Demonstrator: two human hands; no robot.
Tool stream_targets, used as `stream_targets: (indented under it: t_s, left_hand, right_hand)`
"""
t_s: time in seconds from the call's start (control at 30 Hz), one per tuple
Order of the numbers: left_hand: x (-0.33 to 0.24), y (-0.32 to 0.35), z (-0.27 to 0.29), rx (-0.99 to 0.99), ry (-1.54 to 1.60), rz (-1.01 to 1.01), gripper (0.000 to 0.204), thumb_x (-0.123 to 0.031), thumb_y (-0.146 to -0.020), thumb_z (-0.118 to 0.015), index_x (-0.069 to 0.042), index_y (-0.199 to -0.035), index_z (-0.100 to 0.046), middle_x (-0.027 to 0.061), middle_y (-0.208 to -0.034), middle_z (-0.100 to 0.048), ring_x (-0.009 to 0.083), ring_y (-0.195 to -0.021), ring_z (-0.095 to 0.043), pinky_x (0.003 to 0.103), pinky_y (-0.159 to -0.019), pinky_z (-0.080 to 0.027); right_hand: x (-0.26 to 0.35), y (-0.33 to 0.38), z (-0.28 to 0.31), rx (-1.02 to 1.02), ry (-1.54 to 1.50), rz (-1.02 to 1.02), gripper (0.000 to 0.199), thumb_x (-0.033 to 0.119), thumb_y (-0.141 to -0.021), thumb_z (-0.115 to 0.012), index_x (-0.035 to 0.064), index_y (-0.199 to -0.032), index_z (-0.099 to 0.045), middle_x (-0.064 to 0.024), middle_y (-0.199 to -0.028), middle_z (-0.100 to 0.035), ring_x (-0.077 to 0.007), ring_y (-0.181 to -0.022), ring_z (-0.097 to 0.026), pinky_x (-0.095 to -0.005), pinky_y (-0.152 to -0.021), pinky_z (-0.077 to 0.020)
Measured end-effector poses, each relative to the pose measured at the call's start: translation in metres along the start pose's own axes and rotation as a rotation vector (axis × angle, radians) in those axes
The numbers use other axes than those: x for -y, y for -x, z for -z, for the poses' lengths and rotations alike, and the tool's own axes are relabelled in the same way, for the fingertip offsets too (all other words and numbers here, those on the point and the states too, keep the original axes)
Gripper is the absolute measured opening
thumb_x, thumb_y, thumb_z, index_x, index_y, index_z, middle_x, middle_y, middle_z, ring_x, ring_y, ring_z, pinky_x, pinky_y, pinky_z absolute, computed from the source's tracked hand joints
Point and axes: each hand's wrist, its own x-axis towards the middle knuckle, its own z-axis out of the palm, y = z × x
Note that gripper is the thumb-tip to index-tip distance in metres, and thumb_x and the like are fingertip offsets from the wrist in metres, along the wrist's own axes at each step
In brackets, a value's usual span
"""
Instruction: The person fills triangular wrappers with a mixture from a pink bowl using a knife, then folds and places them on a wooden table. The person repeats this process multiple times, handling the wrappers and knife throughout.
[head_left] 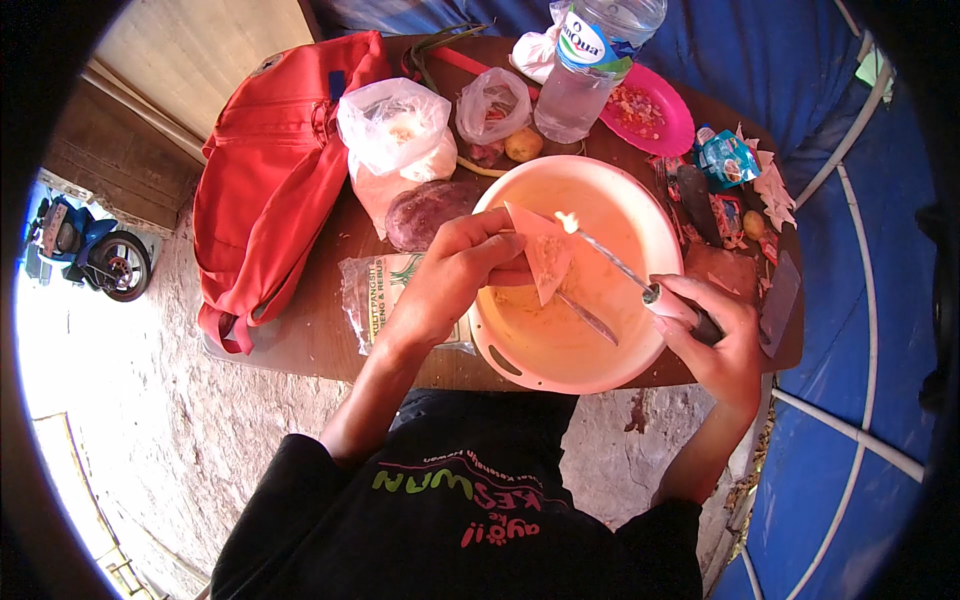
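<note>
My left hand pinches a thin triangular folded sheet of dough, a dumpling wrapper, above a wide pale basin. Closed round the pink and dark handle of a thin metal-shafted tool is my right hand, over the basin's right rim. A small pale lump clings to the tool's tip, just off the wrapper's upper right side. Yellowish smears coat the basin's inside, where a metal utensil lies; its upper end is hidden by the wrapper.
Left of the basin are a printed clear packet, a purple tuber, a plastic bag and a red backpack. Behind stand a large water bottle and a pink plate with chopped bits. Sachets crowd the right.
</note>
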Motion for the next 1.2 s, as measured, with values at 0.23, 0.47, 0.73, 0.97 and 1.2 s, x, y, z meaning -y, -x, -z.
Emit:
stream_targets:
  t_s: [0.23,0.47,0.73,0.97,1.2]
  left_hand:
    - [-0.004,0.004,0.002,0.137,0.033,0.081,0.033,-0.012,-0.100,-0.050,0.007,-0.126,-0.059,0.0123,-0.116,-0.067,0.0188,-0.105,-0.067,0.032,-0.097,-0.053]
    - [-0.004,0.009,0.007,0.148,0.029,0.118,0.033,-0.011,-0.099,-0.051,0.008,-0.124,-0.060,0.0122,-0.113,-0.068,0.0189,-0.103,-0.068,0.031,-0.095,-0.054]
    - [-0.009,0.010,0.007,0.088,0.054,0.106,0.035,-0.011,-0.098,-0.051,0.010,-0.125,-0.059,0.0181,-0.119,-0.067,0.0245,-0.107,-0.068,0.035,-0.098,-0.053]
    - [0.002,-0.010,0.020,-0.079,0.158,-0.101,0.036,-0.016,-0.103,-0.044,0.008,-0.128,-0.055,0.0161,-0.121,-0.065,0.0231,-0.110,-0.066,0.035,-0.102,-0.050]
    - [0.016,-0.019,0.014,-0.132,0.223,-0.209,0.027,-0.012,-0.103,-0.045,0.006,-0.118,-0.057,0.0147,-0.116,-0.066,0.0209,-0.109,-0.066,0.034,-0.102,-0.050]
  right_hand:
    - [0.001,-0.013,-0.007,0.004,0.130,0.086,0.030,-0.004,-0.084,-0.070,-0.0053,-0.113,-0.067,-0.0133,-0.100,-0.069,-0.0186,-0.092,-0.069,-0.0295,-0.079,-0.0534]
    - [-0.008,-0.013,-0.014,-0.077,0.195,0.167,0.034,-0.006,-0.080,-0.072,0.0009,-0.114,-0.070,-0.0116,-0.097,-0.068,-0.0228,-0.088,-0.070,-0.0319,-0.075,-0.0539]
    - [-0.006,-0.009,-0.007,-0.223,0.453,0.239,0.035,-0.006,-0.079,-0.072,0.0042,-0.112,-0.072,-0.0092,-0.092,-0.065,-0.0224,-0.077,-0.066,-0.0338,-0.068,-0.0512]
    - [-0.012,-0.016,-0.018,0.172,0.197,0.020,0.023,0.003,-0.083,-0.073,-0.0010,-0.106,-0.073,-0.0126,-0.091,-0.069,-0.0241,-0.079,-0.068,-0.0328,-0.071,-0.0511]
    - [-0.014,-0.028,-0.042,0.395,0.324,-0.007,0.019,0.012,-0.086,-0.070,-0.0029,-0.098,-0.073,-0.0176,-0.092,-0.072,-0.0312,-0.085,-0.070,-0.0371,-0.078,-0.0526]
